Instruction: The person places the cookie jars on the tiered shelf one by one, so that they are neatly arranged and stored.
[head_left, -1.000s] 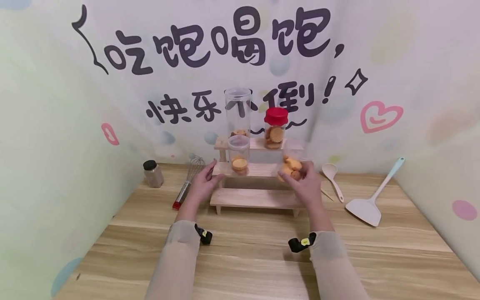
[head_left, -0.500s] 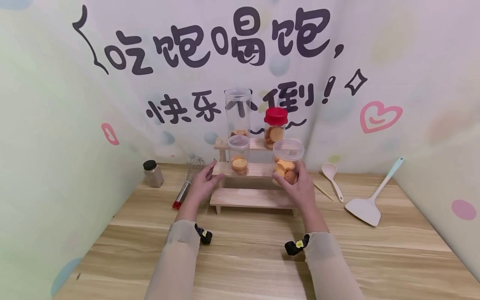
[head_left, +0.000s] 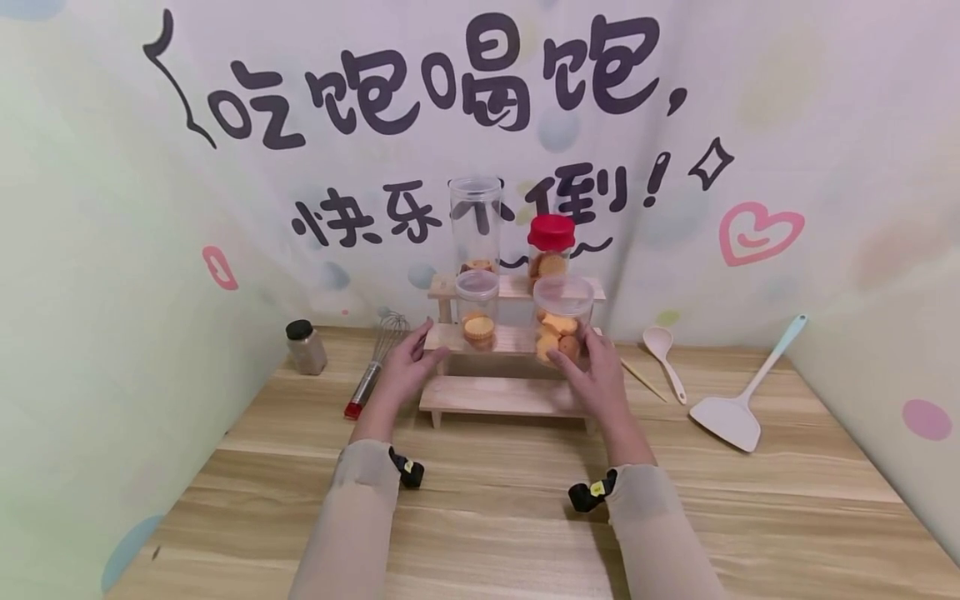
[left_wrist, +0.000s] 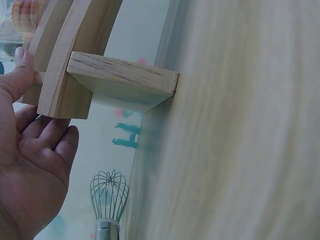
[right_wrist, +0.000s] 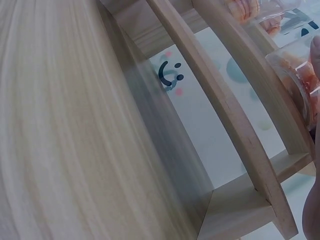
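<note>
In the head view, my right hand (head_left: 597, 379) grips a clear, wide jar (head_left: 562, 293) of cookies by its right side. The jar stands upright at the right part of the middle step. Its base shows close to the boards in the right wrist view. My left hand (head_left: 408, 367) holds the left end of the three-tier wooden display rack (head_left: 502, 396), thumb on one side of the middle board and fingers on the other. A smaller clear jar (head_left: 477, 310) with round cookies stands left on that step. Behind are a tall clear jar (head_left: 476, 217) and a red-lidded jar (head_left: 552, 242).
A whisk (head_left: 367, 383) lies left of the rack, beside a black-capped shaker (head_left: 306, 350). To the right lie a thin wooden stick (head_left: 643, 379), a white spoon (head_left: 663, 354) and a spatula (head_left: 731, 421). A printed cloth hangs behind the table (head_left: 495, 517).
My right hand has brought the wide cookie jar leftward along the middle step, below the red-lidded jar. The left hand keeps its place on the rack.
</note>
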